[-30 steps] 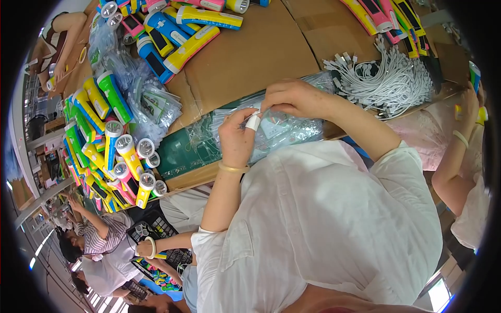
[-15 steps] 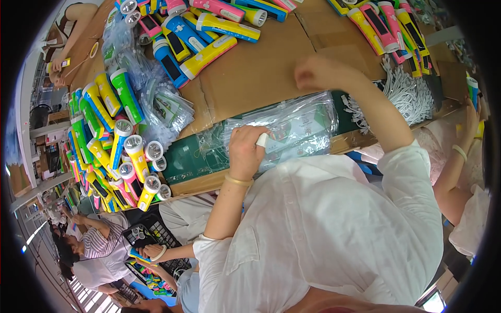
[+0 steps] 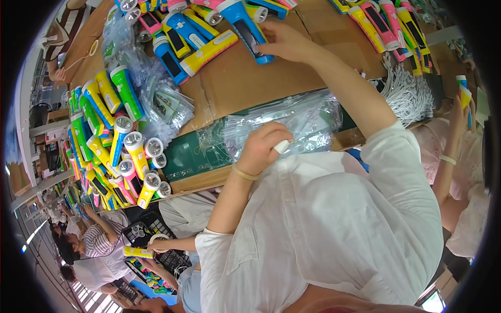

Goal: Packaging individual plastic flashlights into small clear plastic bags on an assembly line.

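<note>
Beyond the plastic bags, my right hand (image 3: 289,44) is closed on the lower end of a blue flashlight (image 3: 241,26) with a dark panel, tilted at the near edge of a flashlight pile. A yellow and pink flashlight (image 3: 209,53) lies just left of it. My left hand (image 3: 263,148) is close to my chest, over the near edge of the clear plastic bags (image 3: 308,117), its fingers curled. At its thumb a white piece (image 3: 281,146) shows; whether it is worn or held is unclear. Anything inside the curled fingers is hidden.
Stacked flashlights (image 3: 125,141) and packed plastic bags (image 3: 164,109) stand at the left. White cords (image 3: 409,96) lie in a bundle at the right, below more flashlights (image 3: 378,26). Cardboard (image 3: 255,78) covers the table. Other people work on both sides.
My right hand has moved left and away from me to the pile and taken hold of a flashlight, which is now tilted. My left hand has shifted slightly right.
</note>
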`<action>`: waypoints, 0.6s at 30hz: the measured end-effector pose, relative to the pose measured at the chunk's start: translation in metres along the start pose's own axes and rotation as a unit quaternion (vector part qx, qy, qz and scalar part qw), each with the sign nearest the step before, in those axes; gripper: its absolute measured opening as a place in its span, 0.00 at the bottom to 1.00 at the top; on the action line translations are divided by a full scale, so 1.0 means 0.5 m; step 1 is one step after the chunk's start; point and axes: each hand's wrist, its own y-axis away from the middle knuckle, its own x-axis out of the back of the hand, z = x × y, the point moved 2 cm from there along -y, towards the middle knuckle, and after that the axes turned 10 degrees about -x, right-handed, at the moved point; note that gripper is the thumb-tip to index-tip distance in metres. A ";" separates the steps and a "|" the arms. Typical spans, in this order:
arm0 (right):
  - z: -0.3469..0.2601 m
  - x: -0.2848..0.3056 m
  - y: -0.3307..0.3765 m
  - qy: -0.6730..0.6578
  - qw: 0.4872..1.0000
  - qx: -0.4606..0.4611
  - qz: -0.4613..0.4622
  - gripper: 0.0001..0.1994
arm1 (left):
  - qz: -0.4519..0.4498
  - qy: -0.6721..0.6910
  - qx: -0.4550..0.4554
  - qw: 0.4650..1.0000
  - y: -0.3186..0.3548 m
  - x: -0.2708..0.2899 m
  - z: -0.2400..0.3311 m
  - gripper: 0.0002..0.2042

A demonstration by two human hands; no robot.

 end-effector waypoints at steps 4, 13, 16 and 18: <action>-0.069 -0.005 0.217 -0.197 0.980 -0.036 0.002 0.27 | 0.028 0.011 0.004 1.000 0.004 -0.003 -0.011 0.08; -0.082 -0.017 0.392 0.305 0.949 -0.023 -0.073 0.24 | 0.058 0.000 -0.012 0.998 -0.007 -0.003 -0.006 0.08; -0.096 -0.003 0.410 0.484 0.873 -0.020 -0.054 0.19 | 0.068 0.010 -0.023 0.997 -0.013 0.005 0.003 0.07; -0.117 -0.013 0.412 0.502 0.862 -0.061 -0.030 0.14 | 0.049 0.013 -0.031 0.998 -0.013 0.005 0.006 0.06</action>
